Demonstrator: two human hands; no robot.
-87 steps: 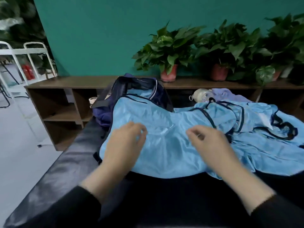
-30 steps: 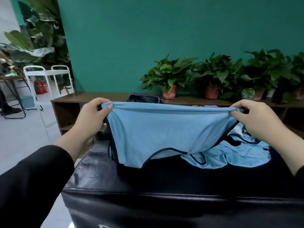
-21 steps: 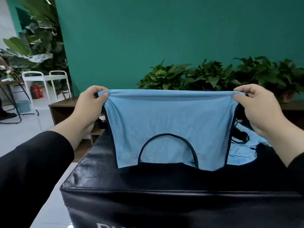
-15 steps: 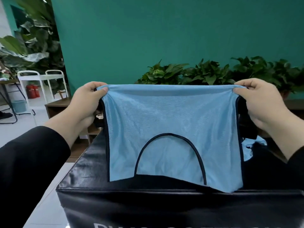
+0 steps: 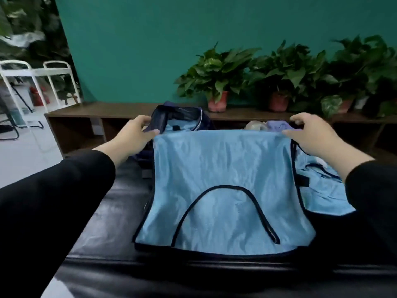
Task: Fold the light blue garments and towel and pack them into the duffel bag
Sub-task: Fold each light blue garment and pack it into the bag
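- Two black sleeves frame our view, and between them the black padded leatherette table (image 5: 111, 214) carries the work.
- Nearest us lies the light blue mesh sports vest with dark navy piping (image 5: 221, 190), spread flat with its curved neckline at our end and its straight hem at the far end.
- We judge this vest light, limp and a little slick: it will sag and slide wherever it is unsupported, so corners and piped edges are the sensible places to take hold.
- Our left hand (image 5: 137, 136) pinches the far left corner of the hem between thumb and fingers.
- Our right hand (image 5: 311, 134) grips the far right corner in the same manner, keeping the hem taut between the two hands.
- To the right, partly under our sleeve, a second crumpled light blue garment (image 5: 322, 190) waits on the table, touching the vest's edge.
- Beyond the hem sits the open dark navy duffel bag (image 5: 178, 117), with light blue fabric already visible inside.
- Farther right a lilac cloth (image 5: 277, 125) lies bunched; whether it is the towel we cannot tell.
- Farthest stand potted green plants (image 5: 217, 82) on a brown wooden shelf unit (image 5: 86, 112).
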